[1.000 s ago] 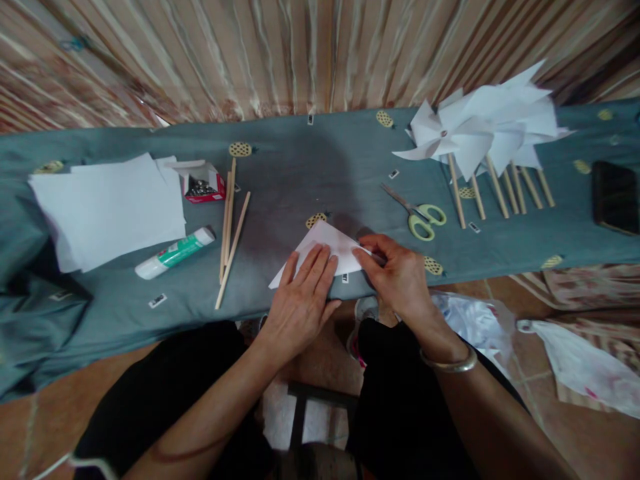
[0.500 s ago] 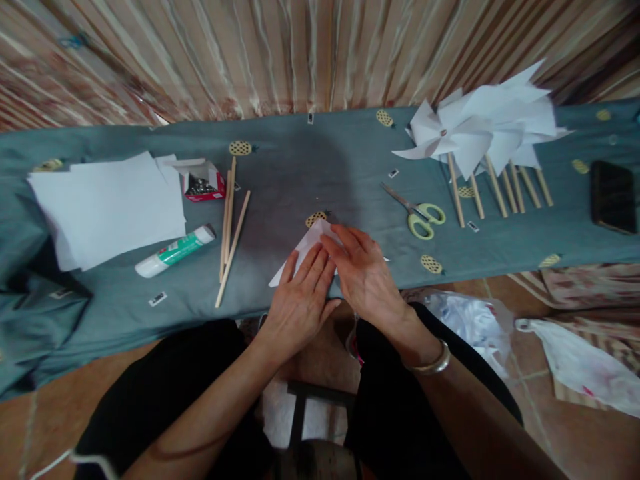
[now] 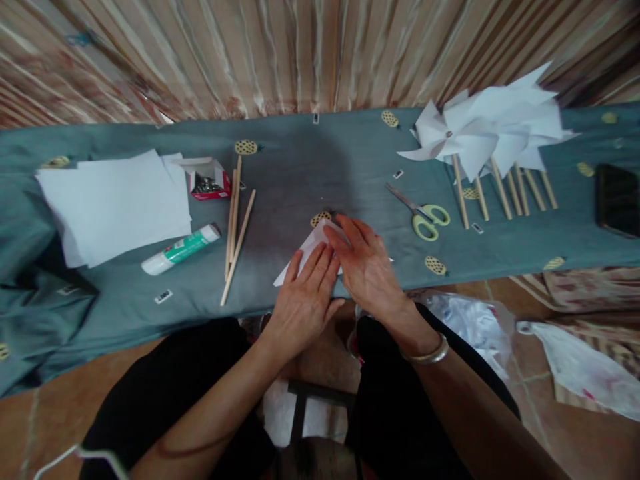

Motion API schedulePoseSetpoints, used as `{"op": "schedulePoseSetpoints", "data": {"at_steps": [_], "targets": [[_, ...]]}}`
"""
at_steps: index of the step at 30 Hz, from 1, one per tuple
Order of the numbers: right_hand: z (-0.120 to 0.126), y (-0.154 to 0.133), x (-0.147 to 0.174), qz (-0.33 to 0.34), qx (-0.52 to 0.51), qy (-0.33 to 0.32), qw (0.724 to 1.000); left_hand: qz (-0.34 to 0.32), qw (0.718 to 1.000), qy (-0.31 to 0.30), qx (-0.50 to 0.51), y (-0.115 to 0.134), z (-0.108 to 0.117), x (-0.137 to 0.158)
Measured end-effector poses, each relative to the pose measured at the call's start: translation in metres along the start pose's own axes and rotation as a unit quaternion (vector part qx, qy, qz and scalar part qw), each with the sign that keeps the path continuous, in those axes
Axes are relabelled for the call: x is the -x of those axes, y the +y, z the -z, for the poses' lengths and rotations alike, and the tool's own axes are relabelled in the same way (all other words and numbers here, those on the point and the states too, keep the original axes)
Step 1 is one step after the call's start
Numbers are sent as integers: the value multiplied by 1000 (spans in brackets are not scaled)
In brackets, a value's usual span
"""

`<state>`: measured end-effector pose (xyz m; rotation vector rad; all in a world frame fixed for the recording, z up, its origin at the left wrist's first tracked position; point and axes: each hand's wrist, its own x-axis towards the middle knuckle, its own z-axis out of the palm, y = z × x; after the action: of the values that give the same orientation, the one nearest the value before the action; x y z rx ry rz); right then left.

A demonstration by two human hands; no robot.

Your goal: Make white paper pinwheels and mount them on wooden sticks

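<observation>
A folded sheet of white paper (image 3: 293, 269) lies at the table's near edge, partly hidden beneath both hands. My left hand (image 3: 306, 293) rests flat on it, its fingers stretched out and pointing away from me. My right hand (image 3: 367, 270), with a bracelet at the wrist, lies over the paper's right side. Its fingers are slightly bent and apart, and its thumb is close to my left fingertips. Further right lie scissors (image 3: 423, 215) with light green handles, slightly spread, touched by neither hand.
On the left are white paper sheets (image 3: 120, 207), a glue stick (image 3: 180, 250), a small red box of metal pieces (image 3: 209, 187) and several wooden sticks (image 3: 239, 247). Several paper pinwheels (image 3: 485, 130) on sticks and a phone (image 3: 617, 200) lie on the right. A curtain (image 3: 300, 53) hangs behind.
My right fingertips have slid slightly away from me along the paper. My left hand stays flat on it. The whole view has shifted a little.
</observation>
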<state>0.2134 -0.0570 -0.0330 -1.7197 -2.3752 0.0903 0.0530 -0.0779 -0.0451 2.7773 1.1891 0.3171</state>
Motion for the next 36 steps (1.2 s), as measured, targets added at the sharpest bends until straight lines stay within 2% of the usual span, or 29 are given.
{"op": "schedulePoseSetpoints", "data": {"at_steps": [36], "targets": [[2,0,-2,-18,7,-20,1000,8,1000,-20,20,0,5,-2]]}}
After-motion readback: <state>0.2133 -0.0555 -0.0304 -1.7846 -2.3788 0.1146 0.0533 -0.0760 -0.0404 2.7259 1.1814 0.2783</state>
